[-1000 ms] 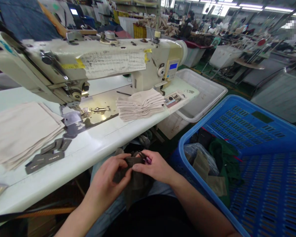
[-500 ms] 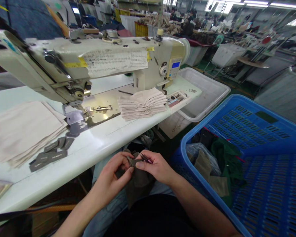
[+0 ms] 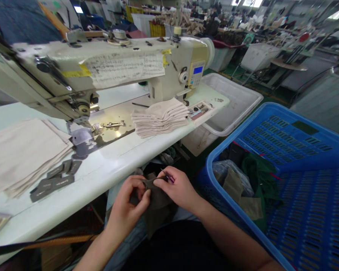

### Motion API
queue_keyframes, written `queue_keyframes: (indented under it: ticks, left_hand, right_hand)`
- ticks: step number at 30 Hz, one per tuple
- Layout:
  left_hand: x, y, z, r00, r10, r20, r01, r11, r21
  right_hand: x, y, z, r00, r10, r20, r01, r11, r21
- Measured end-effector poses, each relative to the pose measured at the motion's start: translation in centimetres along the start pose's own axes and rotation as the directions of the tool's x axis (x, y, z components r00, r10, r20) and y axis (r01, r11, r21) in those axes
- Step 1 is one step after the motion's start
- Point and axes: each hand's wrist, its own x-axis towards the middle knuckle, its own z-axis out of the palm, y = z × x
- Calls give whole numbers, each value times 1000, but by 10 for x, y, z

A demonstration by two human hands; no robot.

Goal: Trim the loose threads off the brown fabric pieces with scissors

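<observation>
Down in the person's lap, below the table edge, a dark brown fabric piece [image 3: 155, 205] is pinched at its top edge between both hands. The left hand [image 3: 128, 205] has its fingers curled nearly closed, thumb and forefinger gripping the cloth. The right hand [image 3: 177, 190] pinches the same edge just beside it and also holds small thread snips [image 3: 167, 175], their tip poking out above the knuckles. Just right of the hands stands a blue plastic basket [image 3: 285, 143] with green and brown cloth inside. Above, on the white table [image 3: 124, 158], lie a stack of beige fabric pieces [image 3: 161, 118], dark grey labels [image 3: 55, 178] whose print is too small to read, and the sewing machine [image 3: 110, 71], which bears a taped paper note [image 3: 124, 69] with illegible handwriting.
</observation>
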Motion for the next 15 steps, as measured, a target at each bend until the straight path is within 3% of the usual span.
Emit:
queue_keyframes:
  ticks: [2,5,8,10,15]
  left_hand:
    - [-4,-5,-2,999,27,-41,-23,994,103]
    - [-10,-9,-8,990,127,59,-139,950,279]
    - [-16,-5,-13,959,207,191,-263,904,338]
    - [-20,2,-16,954,237,182,-289,886,362]
    - [-23,23,-23,937,308,163,-348,845,405]
  right_hand:
    - [-4,-1,0,989,-137,-46,127,974,-187]
    - [-11,1,-2,981,-180,77,194,946,-260]
    - [-18,4,-7,977,-18,212,61,978,-201]
    - [-22,4,-10,961,71,268,-42,993,-110]
    - [-29,-5,-12,925,80,371,-125,987,100]
